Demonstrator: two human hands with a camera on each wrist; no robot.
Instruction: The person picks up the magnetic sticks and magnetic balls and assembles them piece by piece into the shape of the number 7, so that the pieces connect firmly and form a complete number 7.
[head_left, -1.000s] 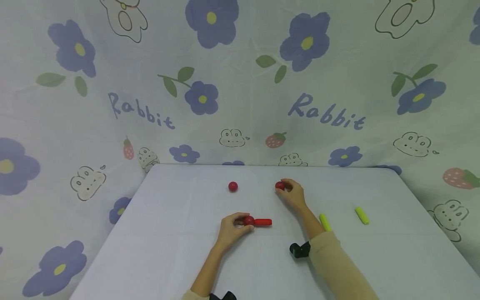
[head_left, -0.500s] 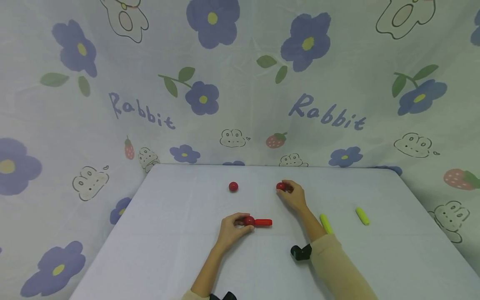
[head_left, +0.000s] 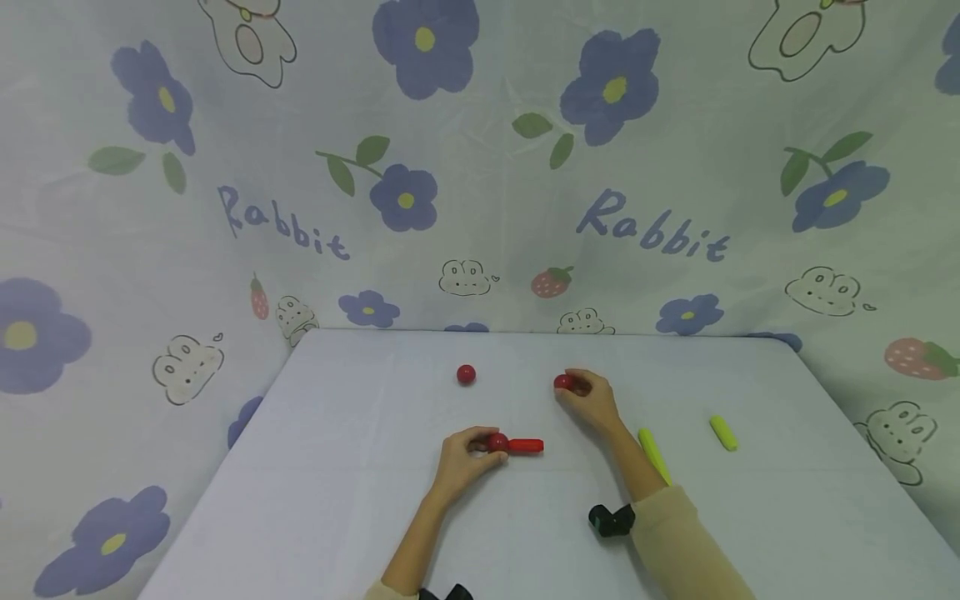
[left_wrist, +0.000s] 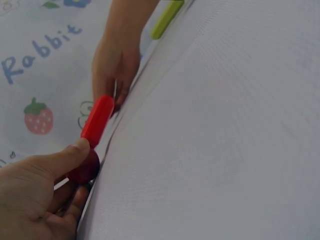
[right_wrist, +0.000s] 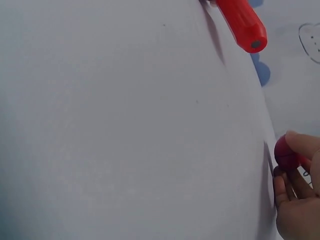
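Note:
Near the middle of the table, my left hand (head_left: 457, 465) pinches a dark red ball (head_left: 498, 442) between thumb and fingers. A short red rod (head_left: 527, 446) is joined end-on to that ball and points right. The rod's free end shows a small grey disc in the right wrist view (right_wrist: 256, 44). Farther back and to the right, my right hand (head_left: 596, 403) holds another red ball (head_left: 562, 382) with thumb and fingertips. A bit of brighter red shows behind this ball in the right wrist view; I cannot tell what it is.
A third red ball (head_left: 466, 374) lies at the back, left of my right hand. One yellow-green rod (head_left: 723, 433) lies on the right; another (head_left: 652, 454) lies partly behind my right forearm. A patterned cloth (head_left: 465, 233) hangs behind the white table (head_left: 337, 500).
My right hand has drawn slightly toward me and to the right with its red ball. The left hand keeps its hold on the ball with the rod, in the same place.

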